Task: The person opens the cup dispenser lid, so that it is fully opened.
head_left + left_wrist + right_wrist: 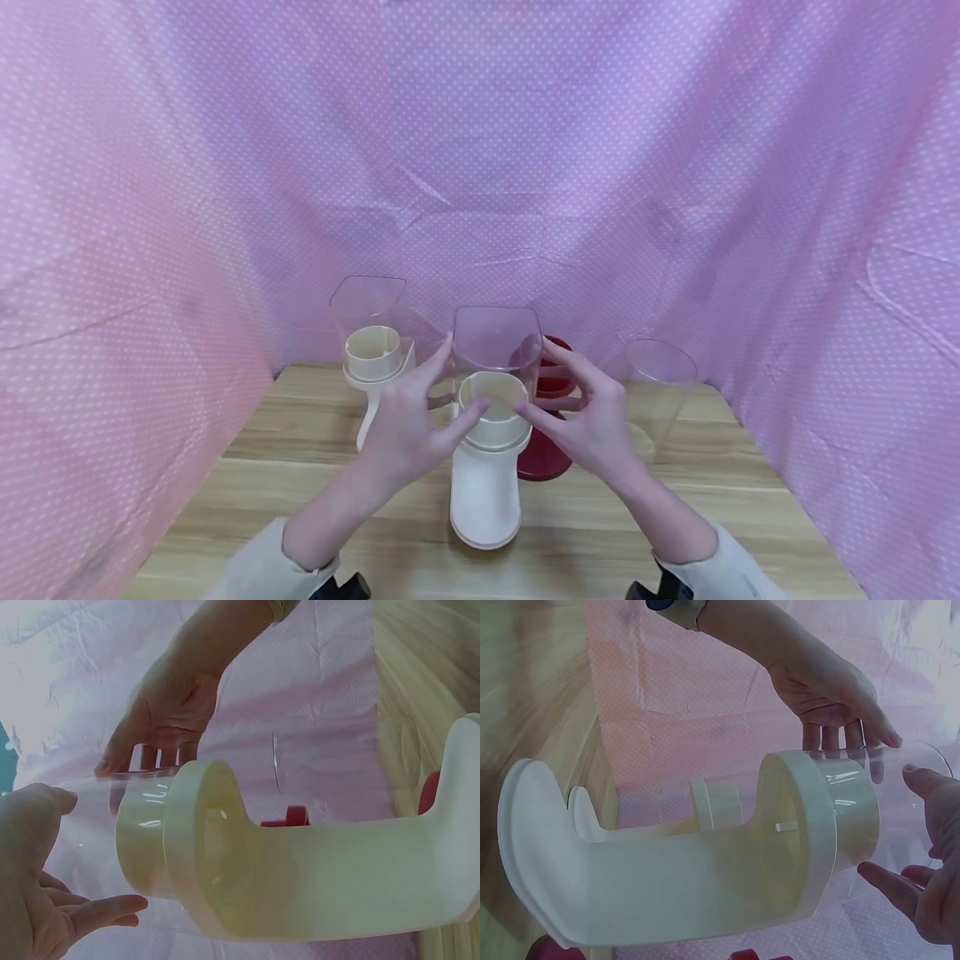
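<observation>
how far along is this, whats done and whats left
Looks done: the back white stand already carries a clear tub. In hand: the left hand and right hand hold another clear tub at the top of the front white stand. Probably left: the clear cup stands on the table, apart from the partly hidden red stand.

Woodgrain desk [285,467] here, and on it: front white stand [486,492], rear white stand [373,371], red stand [542,458], clear cup [660,404].

Two white stands [485,492], three clear containers [497,333], two hands [405,417], apparently one red stand [542,458].
</observation>
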Demonstrator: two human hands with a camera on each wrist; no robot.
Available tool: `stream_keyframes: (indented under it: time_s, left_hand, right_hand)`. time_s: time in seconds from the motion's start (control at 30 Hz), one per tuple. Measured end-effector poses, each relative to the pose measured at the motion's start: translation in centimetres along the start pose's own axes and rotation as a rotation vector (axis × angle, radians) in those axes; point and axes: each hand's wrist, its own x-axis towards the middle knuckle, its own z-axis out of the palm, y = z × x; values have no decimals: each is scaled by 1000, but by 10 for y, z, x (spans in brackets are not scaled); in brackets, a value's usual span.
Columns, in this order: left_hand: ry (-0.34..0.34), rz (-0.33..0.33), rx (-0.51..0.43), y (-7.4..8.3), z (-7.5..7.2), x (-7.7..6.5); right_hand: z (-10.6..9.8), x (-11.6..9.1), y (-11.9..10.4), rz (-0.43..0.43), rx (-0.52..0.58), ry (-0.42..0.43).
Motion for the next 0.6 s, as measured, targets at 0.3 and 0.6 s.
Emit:
stream_keyframes:
  time_s: [0.3,0.6]
  left_hand:
    - [-29,39,-72,10,14,-8]
    - [-43,74,-116,7,27,-16]
  right_hand:
    - [-21,-18,-4,-7,23,4]
    - [-30,-34,3,-19,19,7]
